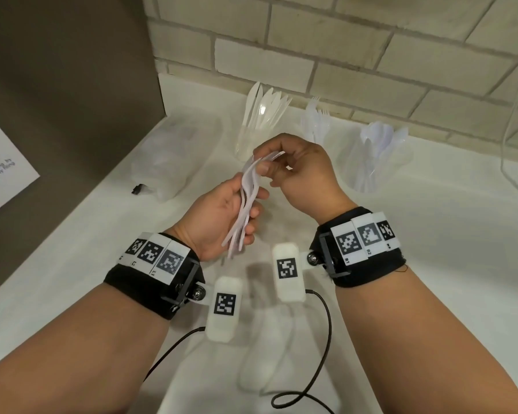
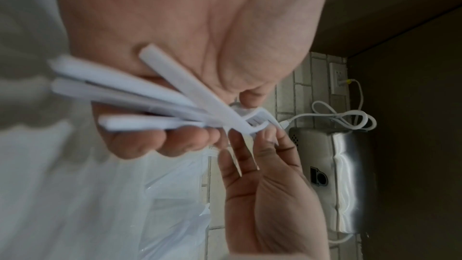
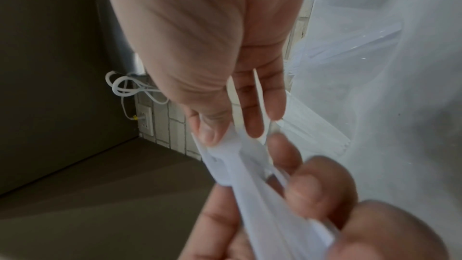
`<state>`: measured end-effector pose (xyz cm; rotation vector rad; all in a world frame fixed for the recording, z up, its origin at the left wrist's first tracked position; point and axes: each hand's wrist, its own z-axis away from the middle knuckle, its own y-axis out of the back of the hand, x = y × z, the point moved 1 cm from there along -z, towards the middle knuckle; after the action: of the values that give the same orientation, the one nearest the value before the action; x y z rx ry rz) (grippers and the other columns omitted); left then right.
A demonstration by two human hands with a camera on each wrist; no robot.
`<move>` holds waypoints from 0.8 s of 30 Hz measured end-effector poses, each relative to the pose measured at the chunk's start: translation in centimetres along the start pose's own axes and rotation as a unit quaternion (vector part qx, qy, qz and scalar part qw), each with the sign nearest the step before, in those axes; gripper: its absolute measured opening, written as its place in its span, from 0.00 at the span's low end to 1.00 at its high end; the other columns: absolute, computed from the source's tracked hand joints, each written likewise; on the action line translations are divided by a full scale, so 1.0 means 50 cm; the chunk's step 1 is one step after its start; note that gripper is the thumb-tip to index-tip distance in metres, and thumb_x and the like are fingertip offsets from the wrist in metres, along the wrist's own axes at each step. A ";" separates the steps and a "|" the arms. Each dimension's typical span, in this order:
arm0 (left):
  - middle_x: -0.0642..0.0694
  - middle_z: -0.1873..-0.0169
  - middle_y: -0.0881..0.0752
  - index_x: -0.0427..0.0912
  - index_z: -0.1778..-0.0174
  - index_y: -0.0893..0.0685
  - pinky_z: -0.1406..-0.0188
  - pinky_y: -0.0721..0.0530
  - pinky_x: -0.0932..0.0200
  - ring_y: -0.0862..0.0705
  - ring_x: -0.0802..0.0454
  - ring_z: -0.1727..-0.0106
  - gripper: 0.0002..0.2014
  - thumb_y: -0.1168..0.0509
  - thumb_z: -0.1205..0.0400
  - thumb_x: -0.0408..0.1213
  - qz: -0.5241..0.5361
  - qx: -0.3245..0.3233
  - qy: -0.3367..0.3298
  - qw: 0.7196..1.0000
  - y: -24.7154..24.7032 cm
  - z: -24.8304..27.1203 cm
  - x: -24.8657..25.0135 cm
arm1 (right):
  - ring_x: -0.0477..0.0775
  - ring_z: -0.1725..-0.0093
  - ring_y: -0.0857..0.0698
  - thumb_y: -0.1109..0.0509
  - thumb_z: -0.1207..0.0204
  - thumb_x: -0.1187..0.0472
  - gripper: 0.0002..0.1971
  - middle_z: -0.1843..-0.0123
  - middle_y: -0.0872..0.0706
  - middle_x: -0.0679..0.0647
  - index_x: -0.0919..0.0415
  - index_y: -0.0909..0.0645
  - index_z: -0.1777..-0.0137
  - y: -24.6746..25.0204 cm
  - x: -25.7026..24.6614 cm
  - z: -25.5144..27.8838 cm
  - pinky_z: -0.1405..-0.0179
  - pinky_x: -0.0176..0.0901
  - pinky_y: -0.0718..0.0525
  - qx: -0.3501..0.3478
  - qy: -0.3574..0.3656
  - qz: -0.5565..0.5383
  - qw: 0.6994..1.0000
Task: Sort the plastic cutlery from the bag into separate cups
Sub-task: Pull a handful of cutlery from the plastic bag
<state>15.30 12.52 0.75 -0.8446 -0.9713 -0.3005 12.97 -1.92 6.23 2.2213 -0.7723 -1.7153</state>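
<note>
the left hand (image 1: 222, 216) grips a fanned bunch of white cutlery (image 1: 245, 201) above the counter (image 1: 431, 234). the right hand (image 1: 299, 171) pinches one piece at the bunch's top. three cups (image 1: 260, 138) of sorted cutlery stand along the wall at twelve to two o'clock, the bag (image 1: 174, 156) at ten; the counter edge runs at nine.

A fanned bundle of white plastic cutlery (image 1: 245, 201) is held above the counter, handles down. Behind stand three clear cups: knives (image 1: 263, 109), forks (image 1: 316, 119), spoons (image 1: 377, 144). The clear bag (image 1: 174, 156) lies at left on its side.
</note>
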 end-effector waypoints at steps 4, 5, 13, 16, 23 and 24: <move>0.45 0.70 0.27 0.42 0.55 0.24 0.68 0.23 0.54 0.25 0.49 0.71 0.22 0.51 0.15 0.58 0.001 0.089 -0.020 0.996 0.012 -0.010 0.000 | 0.53 0.61 0.16 0.29 0.25 0.70 0.09 0.58 0.12 0.55 0.54 0.18 0.58 0.019 -0.013 0.003 0.62 0.40 0.15 -0.016 0.012 0.015 1.000; 0.45 0.70 0.27 0.42 0.56 0.24 0.68 0.23 0.54 0.25 0.48 0.71 0.21 0.49 0.15 0.57 0.017 0.117 -0.025 0.993 0.017 -0.012 0.000 | 0.51 0.64 0.15 0.30 0.24 0.71 0.10 0.62 0.14 0.53 0.53 0.19 0.59 0.029 -0.017 0.002 0.64 0.37 0.16 -0.016 0.012 0.005 1.000; 0.51 0.70 0.26 0.47 0.57 0.25 0.70 0.23 0.56 0.26 0.53 0.75 0.15 0.48 0.13 0.52 -0.045 0.171 -0.071 0.982 0.023 -0.012 0.000 | 0.53 0.65 0.15 0.43 0.29 0.72 0.17 0.65 0.16 0.46 0.46 0.23 0.60 0.211 -0.009 -0.054 0.63 0.46 0.15 0.280 0.094 0.076 0.953; 0.50 0.65 0.26 0.48 0.53 0.23 0.69 0.19 0.55 0.23 0.53 0.73 0.14 0.46 0.14 0.53 -0.131 0.163 -0.090 0.974 0.012 -0.014 -0.005 | 0.57 0.60 0.15 0.48 0.35 0.69 0.19 0.60 0.14 0.59 0.60 0.17 0.54 0.244 0.025 -0.099 0.58 0.43 0.15 0.318 0.107 0.148 0.930; 0.49 0.63 0.26 0.47 0.52 0.21 0.74 0.24 0.58 0.26 0.54 0.75 0.12 0.44 0.15 0.50 -0.197 0.154 -0.101 0.963 0.000 -0.021 -0.012 | 0.56 0.52 0.14 0.40 0.23 0.69 0.14 0.50 0.11 0.60 0.61 0.15 0.46 0.215 0.107 -0.174 0.57 0.33 0.24 0.180 -0.002 0.292 0.940; 0.49 0.63 0.27 0.46 0.52 0.21 0.76 0.28 0.59 0.29 0.54 0.76 0.12 0.43 0.15 0.50 -0.198 0.155 -0.101 0.963 0.001 -0.022 -0.013 | 0.57 0.49 0.14 0.39 0.22 0.68 0.13 0.48 0.11 0.60 0.60 0.15 0.43 0.210 0.116 -0.182 0.56 0.33 0.24 0.150 -0.027 0.316 0.936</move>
<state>15.64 11.63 -0.14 -0.3936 -1.3410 -0.3969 19.84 -14.98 9.12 1.7820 -1.6380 -1.3993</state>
